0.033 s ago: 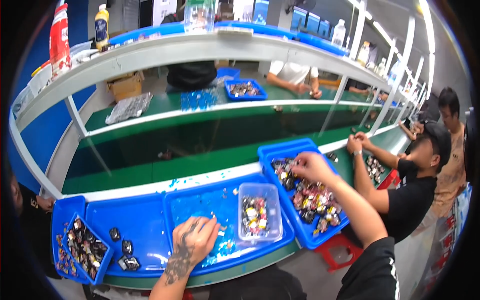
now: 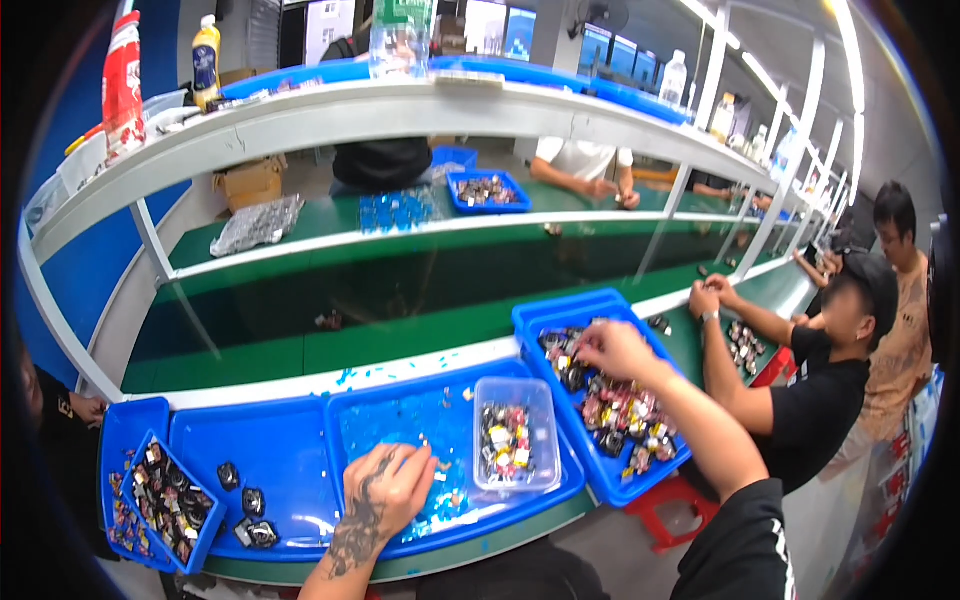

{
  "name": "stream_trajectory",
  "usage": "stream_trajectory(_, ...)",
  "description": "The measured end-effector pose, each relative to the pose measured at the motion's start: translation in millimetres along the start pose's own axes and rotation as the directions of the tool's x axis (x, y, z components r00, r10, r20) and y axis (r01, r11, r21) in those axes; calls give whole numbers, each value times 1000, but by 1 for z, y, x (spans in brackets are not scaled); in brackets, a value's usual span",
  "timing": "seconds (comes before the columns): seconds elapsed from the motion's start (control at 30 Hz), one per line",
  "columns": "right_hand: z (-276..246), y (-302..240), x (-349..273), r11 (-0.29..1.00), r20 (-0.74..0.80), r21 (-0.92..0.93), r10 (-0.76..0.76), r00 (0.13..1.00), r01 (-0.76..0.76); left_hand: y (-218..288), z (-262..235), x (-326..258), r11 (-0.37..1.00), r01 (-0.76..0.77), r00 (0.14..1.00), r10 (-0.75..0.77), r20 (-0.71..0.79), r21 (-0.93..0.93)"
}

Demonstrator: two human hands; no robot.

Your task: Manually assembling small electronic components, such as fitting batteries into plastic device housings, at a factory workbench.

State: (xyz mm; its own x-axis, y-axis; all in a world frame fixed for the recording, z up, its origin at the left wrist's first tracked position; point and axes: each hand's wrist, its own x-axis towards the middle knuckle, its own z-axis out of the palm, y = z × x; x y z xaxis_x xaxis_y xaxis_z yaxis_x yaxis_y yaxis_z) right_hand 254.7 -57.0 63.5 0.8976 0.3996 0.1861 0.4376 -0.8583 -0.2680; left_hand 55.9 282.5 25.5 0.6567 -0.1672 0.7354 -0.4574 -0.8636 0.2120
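My left hand (image 2: 388, 492), tattooed at the wrist, hovers over a wide blue tray (image 2: 375, 415) littered with blue scraps. Its fingers are curled together at the tips; what they pinch, if anything, is too small to name. To its right, inside that tray, stands a clear plastic box (image 2: 546, 440) holding small black, red and yellow parts. My right hand (image 2: 622, 352) reaches into a second blue tray (image 2: 522, 318), tilted and heaped with similar small parts (image 2: 625, 410). Its thumb and fingers close together at the heap, and whatever is between them is hidden.
Three loose black parts (image 2: 253, 502) lie in the wide tray's left section. Beyond it, small blue bins (image 2: 212, 528) hold more parts. A white-framed shelf (image 2: 330, 118) with bottles spans above the green bench (image 2: 300, 345). At right, a person in black (image 2: 815, 400) handles parts beside a red stool (image 2: 675, 512).
The whole view has shifted slightly. My right hand is a little lower and farther left at the heap of parts; my left hand stays nearly in place.
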Motion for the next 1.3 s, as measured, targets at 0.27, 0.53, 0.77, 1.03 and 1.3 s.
stream_trajectory(0.27, -113, -82, 34, 943, -130, -334, -35, 991, -10, 5, -8, -5, 999, 19, 998, -17, 54, -43)
stream_trajectory(0.53, -94, -63, 45, 918, 284, -353, -79, 955, 181, 1, 0, -5, 996, -5, 999, 9, 40, -91)
stream_trajectory(0.77, -6, -34, 29, 964, 252, -184, -142, 957, 192, -7, 3, -9, 995, 40, 997, -34, 65, -89)
stream_trajectory(1.03, -16, -12, 23, 937, 415, -178, -206, 886, 301, 1, -4, -11, 997, 64, 995, -61, 73, -32)
stream_trajectory(1.3, -33, -10, 9, 976, -12, 67, -209, 978, 209, 0, 1, -8, 992, 49, 989, -31, 147, -117)
